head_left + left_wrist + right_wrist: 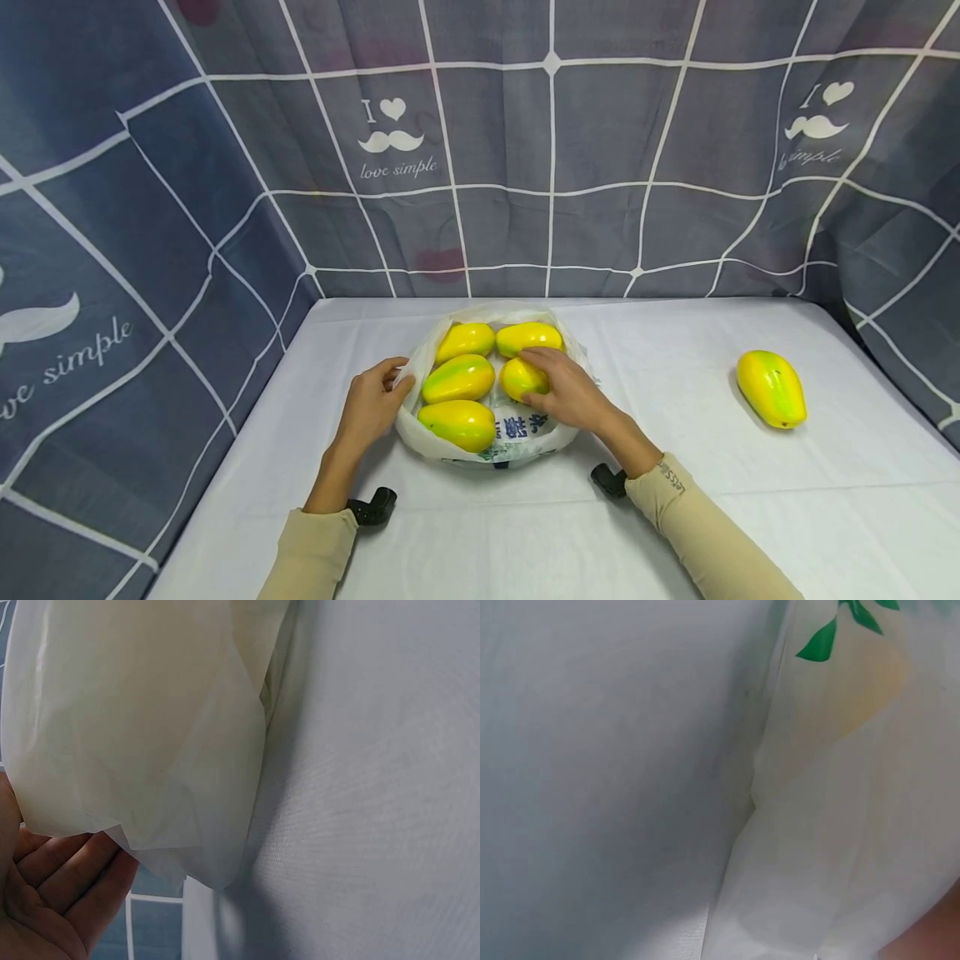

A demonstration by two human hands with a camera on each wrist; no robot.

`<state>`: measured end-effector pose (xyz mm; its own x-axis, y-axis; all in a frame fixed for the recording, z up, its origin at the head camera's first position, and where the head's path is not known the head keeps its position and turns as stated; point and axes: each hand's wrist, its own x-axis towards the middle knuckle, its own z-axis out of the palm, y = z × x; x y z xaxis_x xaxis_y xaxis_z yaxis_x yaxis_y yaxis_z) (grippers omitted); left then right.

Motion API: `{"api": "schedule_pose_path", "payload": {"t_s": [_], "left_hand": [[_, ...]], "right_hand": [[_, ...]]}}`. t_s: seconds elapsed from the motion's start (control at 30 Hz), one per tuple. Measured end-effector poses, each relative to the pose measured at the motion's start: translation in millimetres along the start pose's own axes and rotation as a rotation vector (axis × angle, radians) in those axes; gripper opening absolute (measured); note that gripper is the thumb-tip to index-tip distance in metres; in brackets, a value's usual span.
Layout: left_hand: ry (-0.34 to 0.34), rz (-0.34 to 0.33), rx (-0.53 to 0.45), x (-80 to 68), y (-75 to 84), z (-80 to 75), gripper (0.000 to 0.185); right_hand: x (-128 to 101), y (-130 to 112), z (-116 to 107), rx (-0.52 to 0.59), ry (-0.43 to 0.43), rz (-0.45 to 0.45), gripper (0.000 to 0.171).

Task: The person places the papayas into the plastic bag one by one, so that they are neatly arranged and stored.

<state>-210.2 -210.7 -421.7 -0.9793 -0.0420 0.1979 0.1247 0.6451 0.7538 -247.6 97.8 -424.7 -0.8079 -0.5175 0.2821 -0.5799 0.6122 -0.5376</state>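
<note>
A white plastic bag (442, 457) stands with its mouth spread wide on the table. Inside lie several yellow-green mangoes (459, 379), mostly along the left side and the back. My left hand (372, 402) pinches the bag's left rim; in the left wrist view, fingers (94, 881) show behind the plastic. Reaching into the right side of the bag, my right hand (566, 387) grips a mango (522, 379) between thumb and fingers. The right wrist view shows mostly the bag's outer wall (832, 847), with the held fruit hidden.
One more mango (771, 389) lies alone on the white tablecloth (675, 367) at the right. A dark grey checked curtain (495, 150) encloses the table at the back and both sides. Black wrist devices (372, 507) sit under both wrists.
</note>
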Motion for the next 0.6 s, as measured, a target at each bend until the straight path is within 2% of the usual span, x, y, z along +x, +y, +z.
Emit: {"api": "schedule_pose_path", "payload": {"t_s": [0.33, 0.6], "left_hand": [[0.002, 0.003, 0.003, 0.6, -0.6, 0.5, 0.037], [0.003, 0.014, 0.003, 0.7, -1.4, 1.0, 0.036]], "right_hand": [[-4.7, -4.0, -4.1, 0.087, 0.057, -0.001, 0.059], [-5.5, -2.7, -4.0, 0.076, 0.029, 0.003, 0.051]]}}
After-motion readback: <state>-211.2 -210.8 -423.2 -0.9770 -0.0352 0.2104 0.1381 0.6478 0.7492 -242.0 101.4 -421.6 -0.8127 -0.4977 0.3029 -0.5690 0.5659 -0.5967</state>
